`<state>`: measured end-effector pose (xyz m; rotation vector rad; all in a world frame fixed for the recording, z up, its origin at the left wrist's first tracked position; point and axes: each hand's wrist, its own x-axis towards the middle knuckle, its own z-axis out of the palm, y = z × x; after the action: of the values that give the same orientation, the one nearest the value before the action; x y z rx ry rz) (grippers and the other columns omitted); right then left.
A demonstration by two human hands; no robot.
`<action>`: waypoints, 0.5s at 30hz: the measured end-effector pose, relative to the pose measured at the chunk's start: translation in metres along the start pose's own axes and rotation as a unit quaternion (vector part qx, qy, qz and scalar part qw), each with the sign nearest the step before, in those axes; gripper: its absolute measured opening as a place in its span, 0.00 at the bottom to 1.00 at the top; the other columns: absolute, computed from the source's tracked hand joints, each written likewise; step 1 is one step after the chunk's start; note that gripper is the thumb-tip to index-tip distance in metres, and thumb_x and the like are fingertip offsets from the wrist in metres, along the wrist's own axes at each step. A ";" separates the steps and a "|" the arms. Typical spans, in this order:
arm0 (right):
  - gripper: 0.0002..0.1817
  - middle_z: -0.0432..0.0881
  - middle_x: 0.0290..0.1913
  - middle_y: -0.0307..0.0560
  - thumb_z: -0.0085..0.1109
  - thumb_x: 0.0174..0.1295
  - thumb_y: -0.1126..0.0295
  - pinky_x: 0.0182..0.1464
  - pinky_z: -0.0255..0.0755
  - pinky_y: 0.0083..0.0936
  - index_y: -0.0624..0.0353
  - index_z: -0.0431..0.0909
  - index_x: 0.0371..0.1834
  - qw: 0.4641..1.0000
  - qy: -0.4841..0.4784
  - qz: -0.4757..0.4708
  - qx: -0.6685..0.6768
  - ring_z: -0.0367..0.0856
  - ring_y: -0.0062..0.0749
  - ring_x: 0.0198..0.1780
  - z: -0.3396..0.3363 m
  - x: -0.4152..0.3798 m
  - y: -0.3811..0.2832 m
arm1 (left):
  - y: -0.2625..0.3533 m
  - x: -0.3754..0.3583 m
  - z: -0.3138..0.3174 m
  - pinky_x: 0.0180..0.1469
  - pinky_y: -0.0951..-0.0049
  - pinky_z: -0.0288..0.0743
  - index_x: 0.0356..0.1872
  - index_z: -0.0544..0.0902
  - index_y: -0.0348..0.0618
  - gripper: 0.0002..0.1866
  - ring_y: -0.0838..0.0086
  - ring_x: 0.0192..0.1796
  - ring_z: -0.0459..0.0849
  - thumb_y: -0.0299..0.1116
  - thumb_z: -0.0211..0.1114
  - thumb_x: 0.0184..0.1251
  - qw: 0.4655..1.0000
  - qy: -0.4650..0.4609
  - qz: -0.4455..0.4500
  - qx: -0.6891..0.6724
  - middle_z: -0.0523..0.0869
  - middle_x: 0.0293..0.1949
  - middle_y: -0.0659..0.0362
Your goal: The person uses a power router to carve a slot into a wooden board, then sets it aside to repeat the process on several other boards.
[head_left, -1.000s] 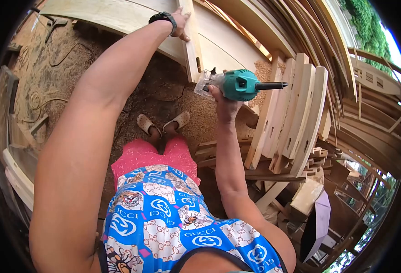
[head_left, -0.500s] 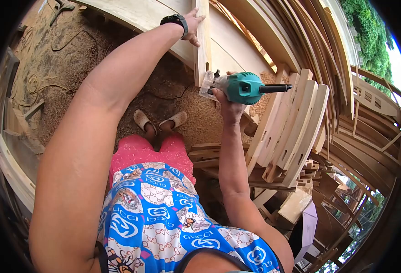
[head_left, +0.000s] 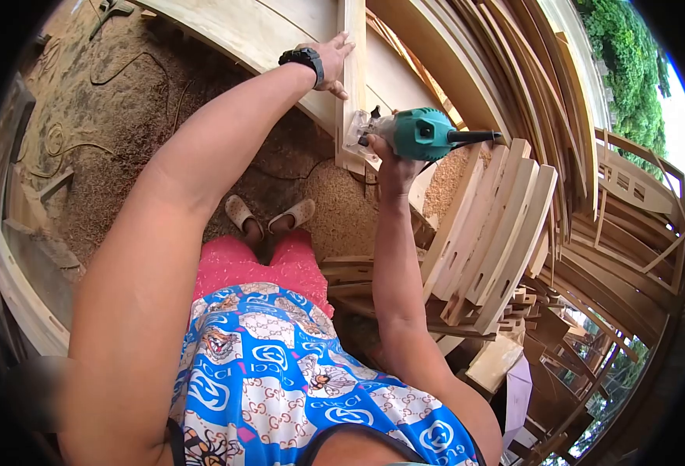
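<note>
My right hand (head_left: 395, 161) grips a teal trim router (head_left: 422, 133) with a clear base and a black cord out of its back end. The router's clear base (head_left: 360, 130) lies over the near end of a pale wooden board (head_left: 352, 93); the bit is hidden. Farther up the same board rests my left hand (head_left: 331, 66), its fingers spread and the thumb apart, a black watch (head_left: 302, 57) on the wrist. Beneath the board is a wide pale wooden panel (head_left: 299, 23).
Slotted wooden pieces (head_left: 486, 225) are stacked to the right, near long curved boards (head_left: 505, 70). Sawdust (head_left: 334, 202) covers the ground around my feet. A cord (head_left: 280, 172) runs along the ground under the panel. More timber (head_left: 622, 248) is piled at far right.
The router's base has come from beside the board's end to over it. The board's end sits lower in view. My left hand stays on the board.
</note>
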<state>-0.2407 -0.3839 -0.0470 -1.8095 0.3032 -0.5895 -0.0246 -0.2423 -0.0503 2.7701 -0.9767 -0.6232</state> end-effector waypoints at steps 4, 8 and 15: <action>0.28 0.86 0.47 0.42 0.83 0.44 0.71 0.59 0.77 0.34 0.58 0.83 0.51 1.000 -0.007 0.003 -0.006 0.84 0.35 0.50 0.010 0.022 -0.004 | -0.008 0.003 0.011 0.72 0.52 0.75 0.85 0.51 0.47 0.70 0.51 0.75 0.75 0.66 0.82 0.45 0.998 0.046 0.018 -0.028 0.47 0.87 0.57; 0.26 0.86 0.46 0.40 0.83 0.42 0.71 0.55 0.78 0.34 0.58 0.83 0.48 1.000 -0.013 -0.005 0.001 0.84 0.33 0.47 0.021 0.050 0.006 | -0.015 -0.001 0.016 0.71 0.50 0.76 0.85 0.49 0.46 0.70 0.52 0.73 0.76 0.64 0.82 0.47 0.995 0.068 0.041 -0.053 0.49 0.87 0.55; 0.29 0.86 0.47 0.43 0.81 0.44 0.75 0.57 0.78 0.32 0.64 0.82 0.53 0.999 -0.041 -0.008 0.006 0.84 0.33 0.47 0.029 0.069 0.007 | 0.008 -0.053 0.074 0.64 0.50 0.79 0.81 0.51 0.38 0.58 0.42 0.63 0.82 0.48 0.80 0.58 0.931 0.138 -0.022 -0.337 0.77 0.65 0.32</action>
<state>-0.1667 -0.3955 -0.0435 -1.8202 0.2304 -0.5262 -0.0977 -0.2147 -0.0975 2.1836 -0.5089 -0.4436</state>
